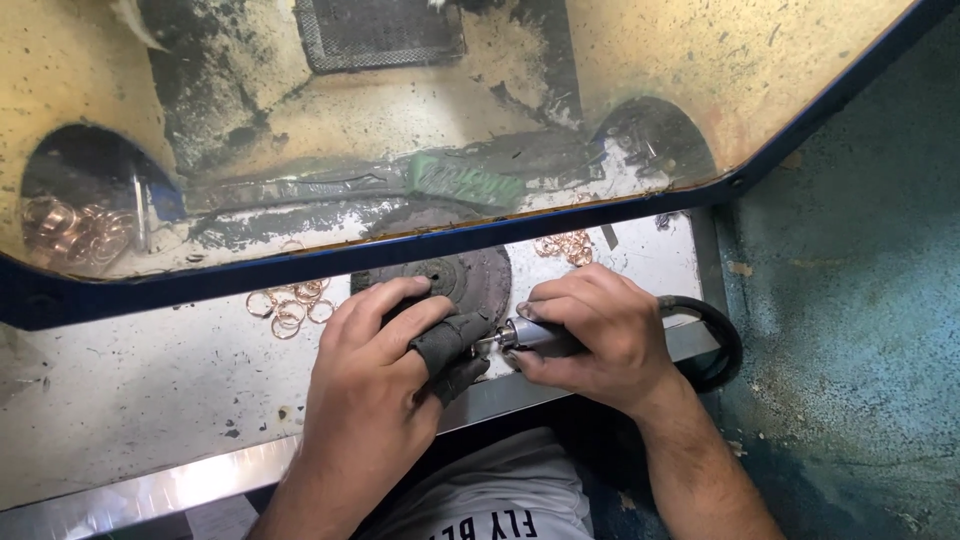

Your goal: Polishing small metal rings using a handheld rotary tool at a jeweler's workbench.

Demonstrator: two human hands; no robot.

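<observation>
My right hand [590,335] grips a slim metal rotary handpiece [535,338] with a black hose [712,330] looping off to the right. Its tip points left at a small piece pinched in my left hand [375,365], whose fingertips wear dark cloth guards [448,345]. The piece itself is too small to make out. Both hands sit over a dark round pad [455,275] on the worn metal bench [150,370].
Loose copper-coloured rings [292,303] lie left of the pad, and more rings [566,246] lie behind my right hand. A dirty transparent shield with a blue rim [300,262] hangs over the bench. A green bar [462,182] and another pile of rings [70,230] show through it.
</observation>
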